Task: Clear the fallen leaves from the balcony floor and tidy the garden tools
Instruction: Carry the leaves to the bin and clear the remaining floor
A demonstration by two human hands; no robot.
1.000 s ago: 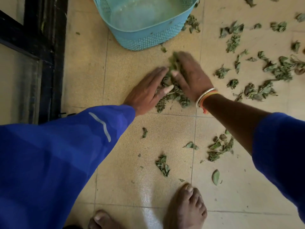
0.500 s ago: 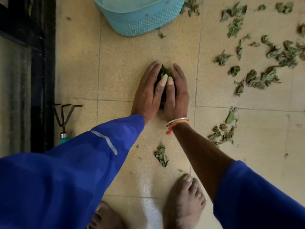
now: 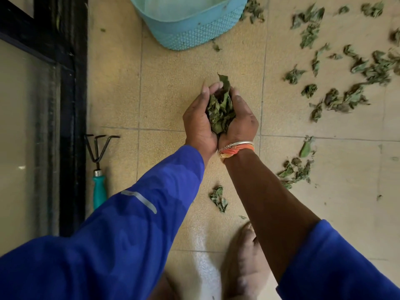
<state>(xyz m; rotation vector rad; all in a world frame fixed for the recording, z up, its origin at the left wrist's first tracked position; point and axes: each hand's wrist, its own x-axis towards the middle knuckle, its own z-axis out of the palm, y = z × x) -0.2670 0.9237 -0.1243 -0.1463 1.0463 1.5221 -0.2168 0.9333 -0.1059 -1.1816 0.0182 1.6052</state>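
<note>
The fingers (image 3: 209,88) of the left hand (image 3: 199,122) and right hand (image 3: 241,122) are curled upward and inward. The two hands are pressed side by side, palms up and heels touching, to form one cup. The cup holds a handful of leaves (image 3: 220,109), green and crumpled, with one leaf tip standing past the fingertips. The hands are above the tiled floor (image 3: 173,94).

At the right wrist, just behind the cup, sit a metal bangle and orange thread bands (image 3: 236,148). The left arm is covered to the wrist by a blue sleeve (image 3: 129,224). The right sleeve sits high, leaving the forearm bare.

Beyond the fingertips and well apart stands a light blue basket (image 3: 194,33) with a perforated wall, partly out of view.

To the right of the fingers, loose leaves (image 3: 346,98) lie scattered across several tiles. One small cluster lies right of the right forearm and another lies between the two forearms. A few more lie by the basket's right corner.

To the left of the fingers, well apart, a hand rake (image 3: 99,169) lies flat on the floor. Its three bent prongs point away from the person and its green handle runs under the left sleeve. It lies just beside a black door frame (image 3: 71,105) with a glass pane.

A bare foot (image 3: 244,267) rests on the floor beneath the right forearm.
</note>
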